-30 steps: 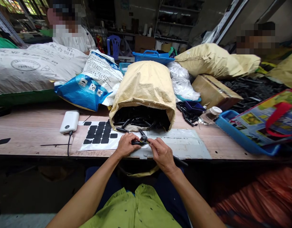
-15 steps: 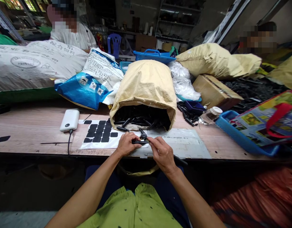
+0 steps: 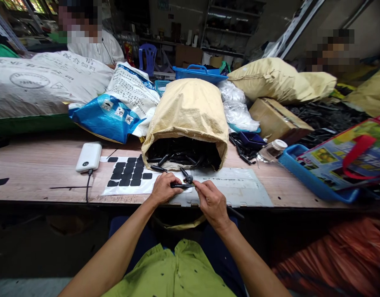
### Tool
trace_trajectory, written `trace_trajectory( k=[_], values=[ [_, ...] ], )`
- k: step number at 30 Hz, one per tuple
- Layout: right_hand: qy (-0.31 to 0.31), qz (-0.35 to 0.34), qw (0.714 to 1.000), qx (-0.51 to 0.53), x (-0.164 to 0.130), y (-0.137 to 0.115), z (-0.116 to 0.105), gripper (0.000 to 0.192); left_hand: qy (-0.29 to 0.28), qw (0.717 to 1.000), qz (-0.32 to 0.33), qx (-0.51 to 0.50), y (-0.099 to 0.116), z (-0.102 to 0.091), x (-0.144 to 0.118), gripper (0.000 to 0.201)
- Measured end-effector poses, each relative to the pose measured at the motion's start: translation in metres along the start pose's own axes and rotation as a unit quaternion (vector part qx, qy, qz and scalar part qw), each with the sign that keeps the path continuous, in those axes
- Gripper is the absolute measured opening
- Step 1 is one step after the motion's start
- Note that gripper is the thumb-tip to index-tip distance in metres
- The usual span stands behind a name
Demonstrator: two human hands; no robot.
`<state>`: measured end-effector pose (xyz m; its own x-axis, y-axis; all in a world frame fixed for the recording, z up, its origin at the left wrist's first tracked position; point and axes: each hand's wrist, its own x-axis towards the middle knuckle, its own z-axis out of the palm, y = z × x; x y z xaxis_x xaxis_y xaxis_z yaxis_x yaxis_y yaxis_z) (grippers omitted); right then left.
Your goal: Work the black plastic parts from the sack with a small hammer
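My left hand (image 3: 165, 189) is closed around a slim black pen-shaped piece (image 3: 180, 186), held level just above the table's front part. Close to its right end is a small round black piece (image 3: 188, 179). My right hand (image 3: 212, 203) pinches at the edge of that round piece; what sits between its fingertips is too small to make out. Behind both hands, a tan sack (image 3: 190, 107) lies with its mouth towards me, full of similar black pieces (image 3: 177, 157). A white sheet with several black rounded stickers (image 3: 125, 173) lies to the left.
A grey-white board (image 3: 248, 187) lies under the right side. Left stands a white power bank (image 3: 88, 156) with a cable. A clear jar (image 3: 272, 151), a blue tray (image 3: 319, 175) and a carton (image 3: 279, 120) are right. Sacks line the back; two people sit beyond.
The view has shifted slightly. My left hand keeps its hold on the black piece, and my right fingers have moved a little at the round black piece.
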<state>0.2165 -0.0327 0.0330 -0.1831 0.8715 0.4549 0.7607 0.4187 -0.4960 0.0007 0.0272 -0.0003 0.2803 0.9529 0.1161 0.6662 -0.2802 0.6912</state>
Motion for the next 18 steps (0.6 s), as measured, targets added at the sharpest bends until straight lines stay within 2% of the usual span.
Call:
trace_trajectory(
  k=[3,7,12,18],
  values=[
    [-0.025,0.013,0.999,-0.016,-0.005,0.005,0.001,0.030,-0.001,1.000,-0.003,0.004,0.001,0.000,0.000,0.020],
    [0.009,0.021,1.000,-0.010,-0.003,0.018,-0.005,0.030,-0.004,1.000,-0.001,0.014,0.003,-0.002,-0.001,0.020],
    [0.034,0.009,0.994,-0.102,0.002,0.053,-0.014,0.028,-0.009,0.999,0.002,0.034,0.003,-0.001,-0.001,0.021],
    [0.014,-0.012,0.990,-0.142,0.007,0.083,-0.007,0.023,-0.014,0.999,-0.005,0.032,0.005,-0.001,-0.003,0.019]
  ],
)
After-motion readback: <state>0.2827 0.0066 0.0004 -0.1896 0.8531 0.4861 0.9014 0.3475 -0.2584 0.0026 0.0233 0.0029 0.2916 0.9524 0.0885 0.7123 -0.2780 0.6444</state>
